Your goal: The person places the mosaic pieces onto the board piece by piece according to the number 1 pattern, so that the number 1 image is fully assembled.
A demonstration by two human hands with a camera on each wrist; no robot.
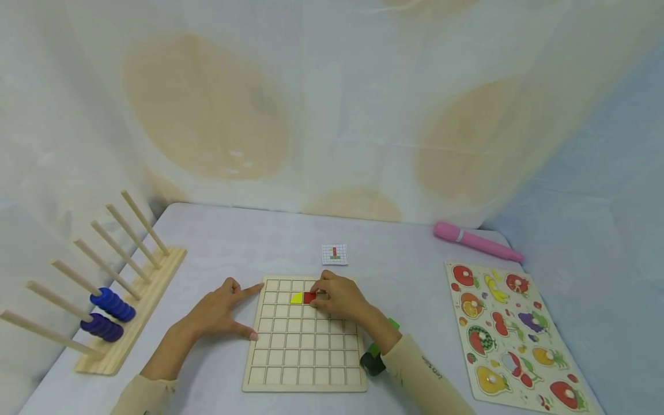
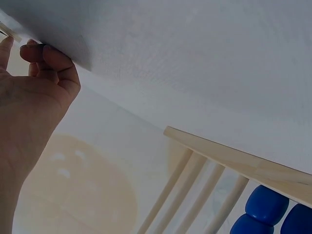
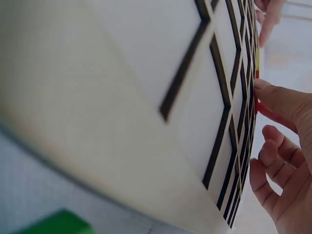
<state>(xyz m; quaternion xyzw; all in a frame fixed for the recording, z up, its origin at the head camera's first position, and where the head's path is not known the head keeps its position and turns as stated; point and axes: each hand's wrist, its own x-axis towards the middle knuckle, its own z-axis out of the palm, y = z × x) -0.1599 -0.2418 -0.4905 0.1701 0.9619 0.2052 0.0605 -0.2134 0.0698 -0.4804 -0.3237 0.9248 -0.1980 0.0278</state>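
Observation:
A wooden grid board lies flat on the table with rows of square cells. My left hand is at its left edge, index finger and thumb stretched apart with their tips at the border, the other fingers folded. Over the upper part of the grid, my right hand pinches a red square tile between thumb and fingers, low at the cells. Just left of it sits a yellow tile with a slanted side. The right wrist view shows the thumb and fingers right at the red piece.
A small pattern card lies beyond the board. At left stands a wooden peg rack with blue and purple beads. A fruit puzzle board and a pink marker-like stick are at right. A green-and-black object lies under my right forearm.

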